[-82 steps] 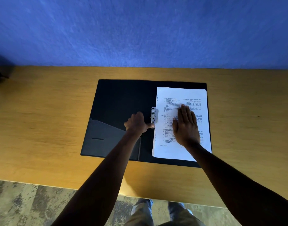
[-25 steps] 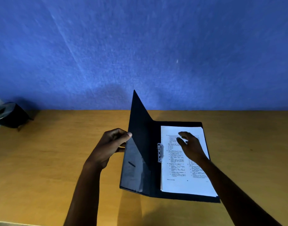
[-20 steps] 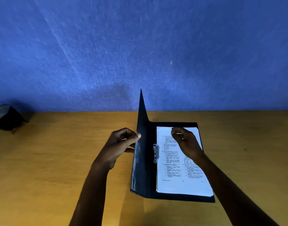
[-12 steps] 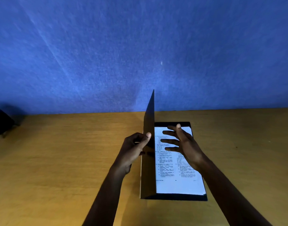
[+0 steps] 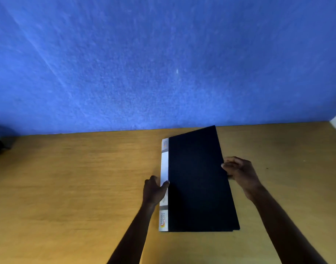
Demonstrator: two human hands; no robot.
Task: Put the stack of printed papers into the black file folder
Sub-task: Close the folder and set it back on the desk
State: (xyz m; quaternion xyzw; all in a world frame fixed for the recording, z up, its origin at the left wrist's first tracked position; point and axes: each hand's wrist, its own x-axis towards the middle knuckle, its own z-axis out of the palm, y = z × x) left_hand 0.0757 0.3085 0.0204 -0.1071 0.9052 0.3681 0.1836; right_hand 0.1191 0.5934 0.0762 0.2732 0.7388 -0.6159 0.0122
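Black folder (image 5: pixel 199 183), white spine label (image 5: pixel 164 168); blue wall (image 5: pixel 163 60)

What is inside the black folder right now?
Nothing inside shows: the folder lies shut on the table, its black cover hiding any papers. Only the white spine label is visible.

Head camera looks forward-down, close over the table (image 5: pixel 72 187).

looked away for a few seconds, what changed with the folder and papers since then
The black file folder went from lying open to shut: its left cover swung up and over onto the printed papers, which are now hidden. The left hand now grips the white spine edge; the right hand left the papers and holds the cover's right edge. The folder remains on the wooden table.
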